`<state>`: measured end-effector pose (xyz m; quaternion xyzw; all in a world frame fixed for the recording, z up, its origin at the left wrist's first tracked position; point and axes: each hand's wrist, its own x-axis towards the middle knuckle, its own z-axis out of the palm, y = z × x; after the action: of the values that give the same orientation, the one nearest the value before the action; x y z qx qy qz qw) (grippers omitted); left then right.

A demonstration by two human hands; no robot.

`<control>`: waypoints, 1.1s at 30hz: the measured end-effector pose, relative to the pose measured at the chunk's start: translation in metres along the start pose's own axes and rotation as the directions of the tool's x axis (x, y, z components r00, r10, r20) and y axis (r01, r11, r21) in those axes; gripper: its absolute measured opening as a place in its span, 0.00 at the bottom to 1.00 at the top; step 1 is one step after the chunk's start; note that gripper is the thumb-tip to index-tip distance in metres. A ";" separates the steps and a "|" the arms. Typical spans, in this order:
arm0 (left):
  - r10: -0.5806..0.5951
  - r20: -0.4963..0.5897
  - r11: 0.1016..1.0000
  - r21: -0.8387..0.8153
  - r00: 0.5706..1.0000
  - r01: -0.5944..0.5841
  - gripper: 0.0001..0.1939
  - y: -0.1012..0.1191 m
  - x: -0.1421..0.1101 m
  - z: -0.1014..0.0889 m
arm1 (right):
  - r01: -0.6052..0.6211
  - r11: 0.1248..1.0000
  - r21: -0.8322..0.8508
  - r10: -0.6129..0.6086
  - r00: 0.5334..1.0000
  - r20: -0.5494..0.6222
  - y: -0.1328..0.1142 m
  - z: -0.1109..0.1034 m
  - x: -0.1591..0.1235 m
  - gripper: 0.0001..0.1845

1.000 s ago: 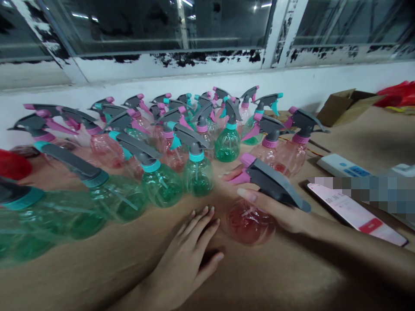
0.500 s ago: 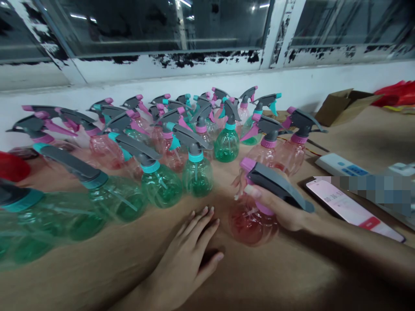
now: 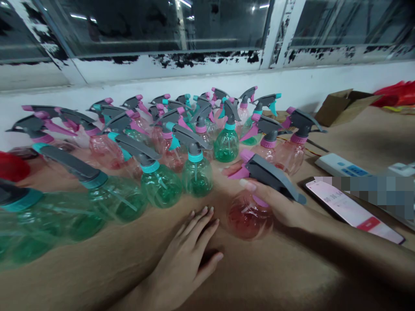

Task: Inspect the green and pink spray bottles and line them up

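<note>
My right hand (image 3: 275, 194) is wrapped round the neck of a pink spray bottle (image 3: 248, 218) with a grey and pink spray head. Some of its fingers are hidden behind the bottle's neck. My left hand (image 3: 191, 255) lies flat on the brown tabletop (image 3: 253, 276), fingers stretched out and holding nothing. Just beyond it stand a green spray bottle (image 3: 197, 175) and another green spray bottle (image 3: 162, 188), both with turquoise collars. Behind the held bottle is a pink spray bottle (image 3: 292, 151) with its trigger to the left.
Several more pink and green spray bottles crowd the left and back of the table. A phone (image 3: 353, 209) with a running timer lies at right, near a white power strip (image 3: 340, 165). An open cardboard box (image 3: 343, 106) stands at back right, beside red plastic (image 3: 395, 93).
My right hand and the pink spray bottle have shifted slightly left and away from me. The fingers at its trigger have moved, and the pink trigger now shows. My left hand stays put.
</note>
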<state>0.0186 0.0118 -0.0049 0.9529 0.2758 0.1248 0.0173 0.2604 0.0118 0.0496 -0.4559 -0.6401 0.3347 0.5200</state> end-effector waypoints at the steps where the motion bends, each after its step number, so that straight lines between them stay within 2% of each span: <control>1: 0.002 -0.001 1.000 -0.001 1.000 -0.002 0.25 0.000 0.000 0.000 | -0.003 1.000 -0.006 0.003 1.000 -0.003 -0.001 0.000 0.000 0.04; 5: 0.002 -0.005 1.000 -0.012 1.000 -0.002 0.25 -0.001 0.000 0.000 | -0.016 0.999 -0.038 0.015 1.000 -0.004 -0.011 0.002 0.002 0.05; 10: -0.003 -0.011 1.000 -0.012 1.000 0.003 0.25 0.000 0.000 0.001 | 0.019 0.998 0.053 -0.022 0.999 0.046 -0.023 0.005 0.005 0.10; 21: -0.003 -0.001 1.000 -0.013 1.000 0.003 0.25 -0.001 0.001 0.000 | 0.017 0.999 -0.035 -0.017 1.000 0.001 -0.017 0.005 0.004 0.08; 25: 0.000 -0.023 1.000 -0.018 1.000 0.000 0.24 0.000 0.000 0.000 | 0.026 0.998 -0.051 -0.025 0.999 0.021 -0.017 0.004 0.004 0.09; 33: -0.001 -0.001 1.000 0.008 1.000 0.001 0.26 -0.002 0.000 0.002 | 0.000 0.998 -0.070 0.001 1.000 0.012 -0.019 0.006 0.005 0.07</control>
<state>0.0186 0.0135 -0.0072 0.9528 0.2769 0.1240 0.0137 0.2502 0.0098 0.0677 -0.4720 -0.6543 0.3151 0.4998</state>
